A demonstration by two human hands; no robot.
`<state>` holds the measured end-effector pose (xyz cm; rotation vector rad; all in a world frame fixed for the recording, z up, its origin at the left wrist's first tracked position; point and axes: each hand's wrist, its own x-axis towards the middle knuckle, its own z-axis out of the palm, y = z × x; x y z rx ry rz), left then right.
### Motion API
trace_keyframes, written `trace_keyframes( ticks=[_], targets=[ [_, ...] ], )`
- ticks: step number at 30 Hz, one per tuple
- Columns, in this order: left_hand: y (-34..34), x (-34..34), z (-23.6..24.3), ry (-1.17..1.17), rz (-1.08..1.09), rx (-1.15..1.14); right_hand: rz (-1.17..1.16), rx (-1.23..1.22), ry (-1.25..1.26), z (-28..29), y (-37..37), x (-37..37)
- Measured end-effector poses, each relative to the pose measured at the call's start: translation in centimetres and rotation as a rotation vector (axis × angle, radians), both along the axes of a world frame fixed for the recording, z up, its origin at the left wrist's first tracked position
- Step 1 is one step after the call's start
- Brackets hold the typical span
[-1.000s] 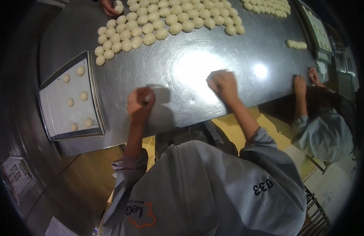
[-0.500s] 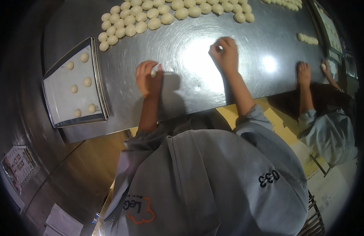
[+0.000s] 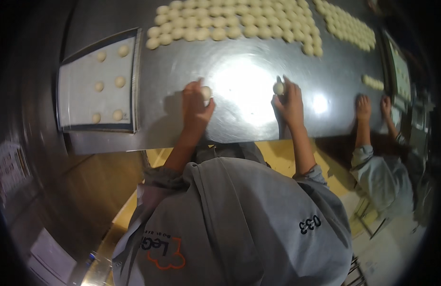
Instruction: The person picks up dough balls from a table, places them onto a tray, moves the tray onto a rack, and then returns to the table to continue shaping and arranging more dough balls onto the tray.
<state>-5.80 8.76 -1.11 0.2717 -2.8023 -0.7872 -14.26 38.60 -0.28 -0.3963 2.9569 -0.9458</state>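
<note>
My left hand [image 3: 195, 106] curls its fingers and thumb round a pale dough ball [image 3: 206, 93], low over the steel table [image 3: 172, 71]. To the right, across the bright glare, my right hand [image 3: 292, 102] grips another dough ball [image 3: 278, 88] between thumb and fingers. Beyond both hands lie rows of round dough balls [image 3: 219, 34], packed closely together. A lined baking tray [image 3: 87, 105] stands at the left end of the table, with several dough balls [image 3: 120, 82] spaced out in pairs on its white paper.
At the right, a co-worker's hand [image 3: 363, 107] and second hand [image 3: 386, 106] rest by the table edge. Near them are a short row of dough pieces [image 3: 373, 82] and another tray [image 3: 399, 71]. A second dough batch [image 3: 346, 26] lies at the far right.
The view has shifted, with more of the dough rows showing. Both my hands have turned, so the dough ball in each shows plainly. They are closer together in the picture.
</note>
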Motion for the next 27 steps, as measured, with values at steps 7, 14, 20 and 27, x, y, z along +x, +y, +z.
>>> trace_keyframes(
  ticks=[7, 14, 20, 27],
  targets=[
    [-6.3, -0.1, 3.8, -0.316, -0.128, 0.257, -0.043, 0.024, -0.300, -0.5, 0.2, -5.1],
    [-19.9, 11.0, 6.7, 0.017, 0.048, 0.637, 0.297, -0.409, -0.427, 5.3, -23.8, -2.6],
    [-30.6, 22.5, 8.0, 0.099, 0.427, 0.631, 0.736, -0.406, -0.333, 6.6, -50.7, 1.3],
    [-37.4, 31.4, 8.8, 0.199, 0.681, 0.568, 0.871, -0.189, -0.022, 3.3, -72.3, 3.7]
  ],
)
